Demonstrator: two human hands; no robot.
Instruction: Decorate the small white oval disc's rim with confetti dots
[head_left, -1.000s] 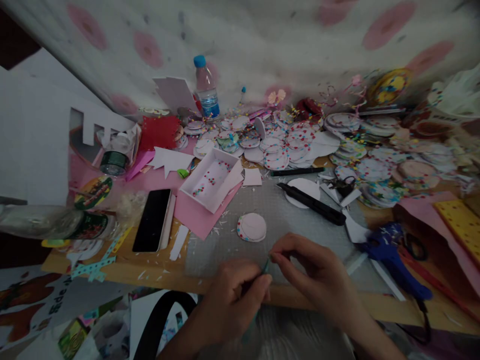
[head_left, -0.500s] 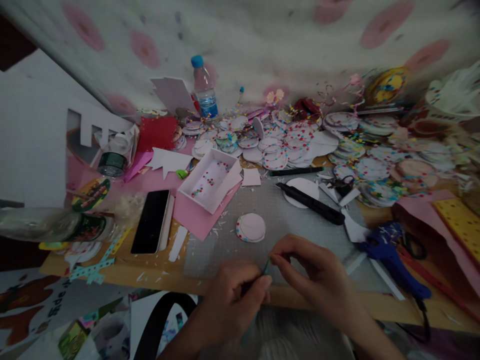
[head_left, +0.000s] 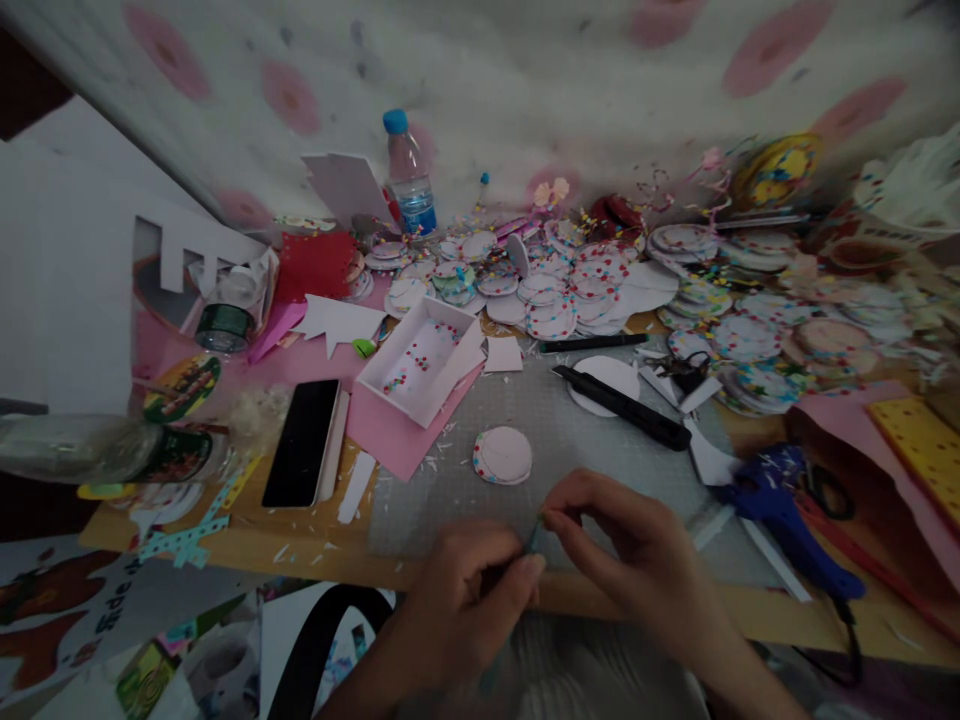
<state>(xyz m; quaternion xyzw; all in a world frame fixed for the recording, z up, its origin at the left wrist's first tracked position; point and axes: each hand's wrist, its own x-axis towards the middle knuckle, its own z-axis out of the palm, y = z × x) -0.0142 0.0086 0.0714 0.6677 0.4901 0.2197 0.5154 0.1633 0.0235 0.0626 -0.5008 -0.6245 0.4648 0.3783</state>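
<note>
In my left hand [head_left: 474, 598] is a thin teal stick-like tool [head_left: 535, 535], gripped between thumb and curled fingers; its lower end runs down below the palm. The thumb and forefinger of my right hand [head_left: 630, 548] are pinched together right at the tool's upper tip. Whatever small thing they hold there is too tiny to make out. Just beyond my hands, a small round white paper disc [head_left: 508, 452] with colored dots along its left edge lies on the grey cutting mat [head_left: 442, 510].
Behind the disc are a white paper box [head_left: 412, 375] with small colored beads, a black utility knife [head_left: 622, 405] and a dark pen [head_left: 592, 343]. Piles of decorated discs [head_left: 551, 318] line the back. A phone [head_left: 302, 443] lies left, a blue glue gun [head_left: 795, 520] right.
Both hands stay in nearly the same place, my right fingers still at the tool's tip. Nothing on the table has moved.
</note>
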